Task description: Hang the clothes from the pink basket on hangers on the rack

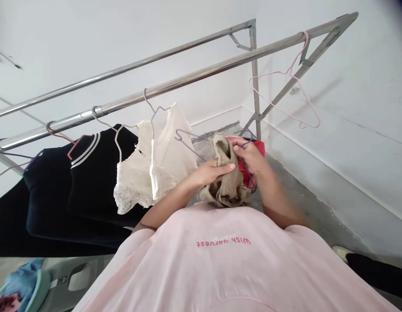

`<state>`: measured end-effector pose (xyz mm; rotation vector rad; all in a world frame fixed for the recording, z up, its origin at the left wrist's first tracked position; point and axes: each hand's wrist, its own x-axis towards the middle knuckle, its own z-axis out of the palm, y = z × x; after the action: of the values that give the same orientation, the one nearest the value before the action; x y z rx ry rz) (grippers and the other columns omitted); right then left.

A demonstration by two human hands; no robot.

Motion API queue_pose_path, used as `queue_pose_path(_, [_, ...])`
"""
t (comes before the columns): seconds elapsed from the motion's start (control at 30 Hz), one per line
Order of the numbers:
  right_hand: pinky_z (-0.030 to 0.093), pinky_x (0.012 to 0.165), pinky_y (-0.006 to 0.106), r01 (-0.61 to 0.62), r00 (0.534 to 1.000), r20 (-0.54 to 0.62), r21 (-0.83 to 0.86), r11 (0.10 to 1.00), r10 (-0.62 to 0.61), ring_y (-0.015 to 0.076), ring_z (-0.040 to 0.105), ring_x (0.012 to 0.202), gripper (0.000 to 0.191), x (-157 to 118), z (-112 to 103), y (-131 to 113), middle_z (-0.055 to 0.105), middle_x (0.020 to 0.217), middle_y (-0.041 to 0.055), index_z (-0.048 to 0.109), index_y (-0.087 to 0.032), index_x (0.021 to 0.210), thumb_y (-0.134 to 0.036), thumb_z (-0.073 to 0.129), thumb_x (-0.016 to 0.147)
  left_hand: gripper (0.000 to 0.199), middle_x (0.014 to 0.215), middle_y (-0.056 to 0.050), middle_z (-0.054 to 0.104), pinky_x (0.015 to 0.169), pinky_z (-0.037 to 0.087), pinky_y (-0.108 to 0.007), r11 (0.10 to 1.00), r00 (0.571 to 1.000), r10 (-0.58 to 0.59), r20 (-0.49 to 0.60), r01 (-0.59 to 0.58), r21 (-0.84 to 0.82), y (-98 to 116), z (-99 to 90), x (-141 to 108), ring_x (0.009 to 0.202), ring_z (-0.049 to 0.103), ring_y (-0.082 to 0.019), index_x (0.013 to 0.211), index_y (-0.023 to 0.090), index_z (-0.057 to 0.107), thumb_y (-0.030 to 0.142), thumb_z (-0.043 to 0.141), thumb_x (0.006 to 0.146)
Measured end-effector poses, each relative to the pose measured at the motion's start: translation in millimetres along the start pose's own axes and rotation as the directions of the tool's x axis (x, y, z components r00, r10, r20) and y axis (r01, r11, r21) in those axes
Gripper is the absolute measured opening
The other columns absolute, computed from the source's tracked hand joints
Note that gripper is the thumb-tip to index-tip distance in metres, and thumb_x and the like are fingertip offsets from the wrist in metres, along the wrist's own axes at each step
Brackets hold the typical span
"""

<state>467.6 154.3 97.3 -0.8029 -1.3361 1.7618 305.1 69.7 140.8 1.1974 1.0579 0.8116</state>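
A bunched khaki garment (228, 186) is held in front of my chest, below the metal rail. My left hand (212, 172) is closed on its left side, with the thumb lying across the cloth. On the other side, my right hand (248, 154) grips its upper edge, fingers partly hidden behind the fabric. A purple hanger (192, 147) shows on both sides of the garment near my hands; its middle is hidden. Behind my right hand, something red (260, 148) shows.
A metal rack (204, 76) crosses the view, bearing two white tops (173, 151), dark garments (100, 186) and a pink hanger (296, 78). At the lower left a green basin (41, 290) holds clothes beside a grey chair (77, 277). Walls stand behind and right.
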Motion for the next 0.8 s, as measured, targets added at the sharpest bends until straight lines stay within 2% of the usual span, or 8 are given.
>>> queue_pose_path(0.17, [0.039,0.060,0.024,0.026,0.986,0.163,0.056,0.998,-0.035,0.0120,0.047,0.065,0.054,2.8,14.0,8.3,0.052,0.070,-0.0020,0.058,-0.020,0.072,-0.059,0.091,0.054,0.041,0.089,-0.005,0.075,0.095,0.053,-0.040,0.992,1.000,-0.007,-0.010,0.008,0.127,-2.5,-10.9,0.0,0.105,0.067,-0.028,0.108,0.019,0.073,0.042,0.082,0.075])
queue_pose_path(0.27, [0.039,0.064,0.024,0.169,0.982,-0.091,0.042,0.985,-0.165,0.0110,0.046,0.066,0.037,11.0,-1.0,6.1,0.050,0.069,-0.0033,0.055,-0.019,0.071,-0.037,0.087,0.063,0.029,0.080,-0.003,0.070,0.088,0.053,-0.036,0.994,0.997,0.019,-0.076,-0.011,0.110,-0.6,-26.1,-3.9,0.099,0.067,-0.027,0.097,0.020,0.073,0.032,0.082,0.072])
queue_pose_path(0.33, [0.041,0.067,0.025,0.302,0.904,-0.319,0.007,0.953,-0.284,0.0110,0.047,0.068,0.031,16.8,-17.2,0.4,0.052,0.072,-0.0037,0.053,-0.020,0.076,-0.031,0.081,0.066,0.016,0.073,-0.001,0.064,0.084,0.050,-0.032,0.977,0.973,0.077,-0.216,-0.030,0.212,0.6,-38.6,-6.0,0.092,0.065,-0.025,0.083,0.019,0.070,0.024,0.079,0.071])
queue_pose_path(0.4, [0.041,0.068,0.025,0.424,0.776,-0.469,-0.107,0.899,-0.422,0.0104,0.046,0.068,0.031,18.4,-32.0,-8.2,0.052,0.074,-0.0040,0.050,-0.020,0.077,-0.029,0.077,0.066,0.009,0.072,0.000,0.060,0.081,0.047,-0.030,0.907,0.895,0.208,-0.395,-0.025,0.420,1.3,-50.5,-6.8,0.084,0.061,-0.022,0.074,0.020,0.066,0.014,0.072,0.070])
queue_pose_path(0.5, [0.036,0.064,0.024,0.454,0.615,-0.491,-0.420,0.786,-0.617,0.0090,0.043,0.065,0.029,10.8,-43.2,-23.2,0.048,0.071,-0.0040,0.047,-0.019,0.074,-0.023,0.075,0.067,0.020,0.082,-0.002,0.062,0.080,0.043,-0.030,0.731,0.718,0.447,-0.533,0.050,0.680,2.3,-63.0,-6.7,0.083,0.057,-0.021,0.078,0.021,0.064,0.004,0.060,0.069])
queue_pose_path(0.67, [0.034,0.063,0.024,0.383,0.516,-0.444,-0.645,0.661,-0.732,0.0085,0.039,0.064,0.029,-4.4,-47.9,-35.2,0.043,0.071,-0.0050,0.046,-0.019,0.077,-0.018,0.074,0.069,0.030,0.094,-0.005,0.061,0.078,0.044,-0.031,0.619,0.517,0.620,-0.590,0.140,0.773,7.4,-72.7,-4.2,0.091,0.057,-0.021,0.087,0.023,0.062,0.000,0.055,0.068])
queue_pose_path(0.73, [0.037,0.066,0.025,0.414,0.508,-0.441,-0.629,0.658,-0.740,0.0094,0.043,0.066,0.028,-4.0,-54.5,-31.6,0.046,0.074,-0.0043,0.048,-0.019,0.081,-0.023,0.074,0.072,0.024,0.093,-0.004,0.062,0.080,0.046,-0.031,0.690,0.496,0.595,-0.632,0.087,0.719,9.3,-76.1,-0.6,0.093,0.058,-0.021,0.084,0.022,0.060,0.003,0.057,0.070])
queue_pose_path(0.8, [0.040,0.069,0.027,0.420,0.543,-0.450,-0.586,0.693,-0.709,0.0102,0.046,0.067,0.027,-1.0,-63.2,-24.5,0.049,0.076,-0.0035,0.050,-0.019,0.084,-0.028,0.074,0.074,0.013,0.086,-0.003,0.062,0.080,0.049,-0.030,0.834,0.540,0.477,-0.693,-0.030,0.550,11.5,-78.2,5.3,0.092,0.061,-0.020,0.083,0.021,0.059,0.010,0.059,0.075])
